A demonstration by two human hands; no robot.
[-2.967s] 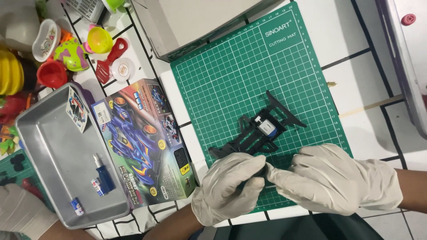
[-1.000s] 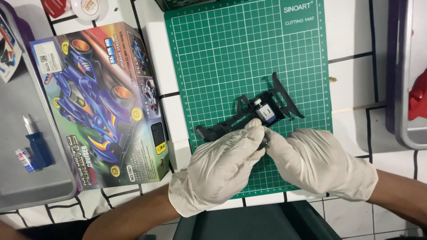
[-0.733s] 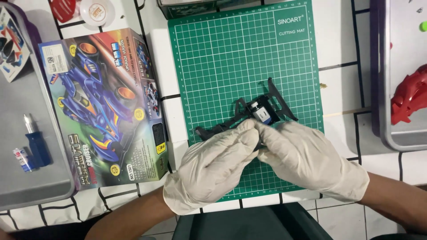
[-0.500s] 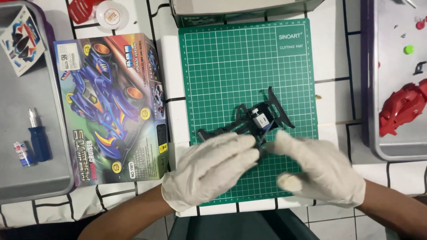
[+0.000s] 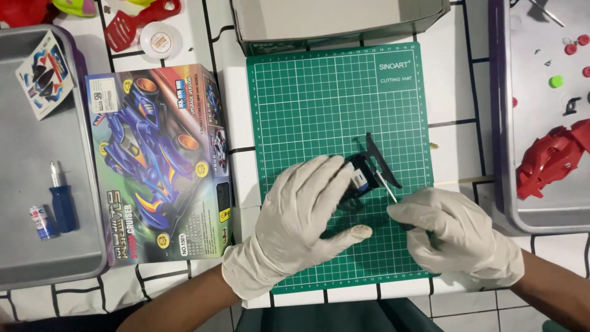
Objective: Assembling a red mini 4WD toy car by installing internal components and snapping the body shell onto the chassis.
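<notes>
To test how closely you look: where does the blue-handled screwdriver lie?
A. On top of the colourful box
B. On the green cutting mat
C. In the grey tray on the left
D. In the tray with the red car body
C: the screwdriver lies in the left tray, beside a small bottle, apart from the mat, the box and both gloved hands.
</notes>
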